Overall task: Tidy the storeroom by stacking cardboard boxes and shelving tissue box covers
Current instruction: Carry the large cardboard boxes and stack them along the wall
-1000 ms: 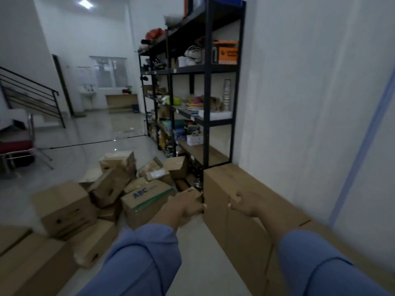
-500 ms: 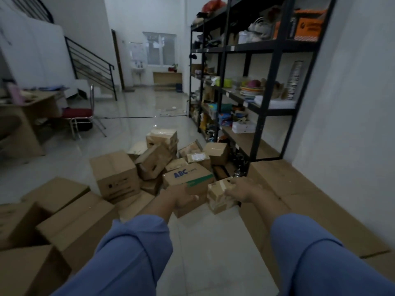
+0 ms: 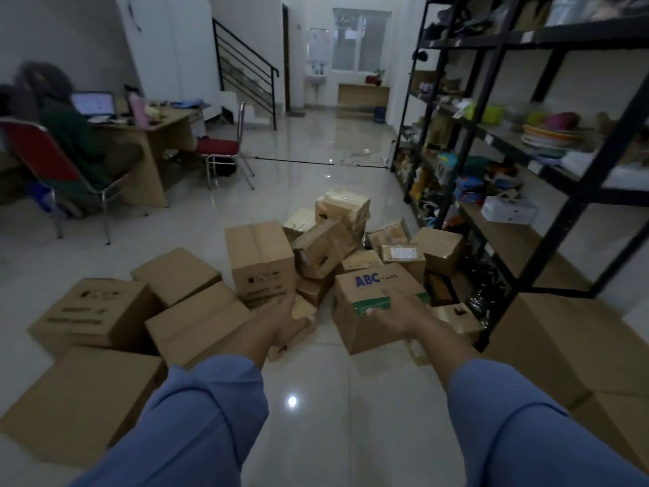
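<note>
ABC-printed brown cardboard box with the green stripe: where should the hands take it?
Grip the ABC-printed brown cardboard box by its two opposite upright sides, coming from the near corner. It sits slightly tilted on the floor with that corner toward the camera, so both flanks look open.

Brown cardboard boxes (image 3: 260, 261) heaped askew on floor; ABC-printed box (image 3: 377, 311) upright at front

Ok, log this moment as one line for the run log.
phase: reaching into box pile | left hand: open, empty | right hand: open, at ABC box | stacked: not yet
</note>
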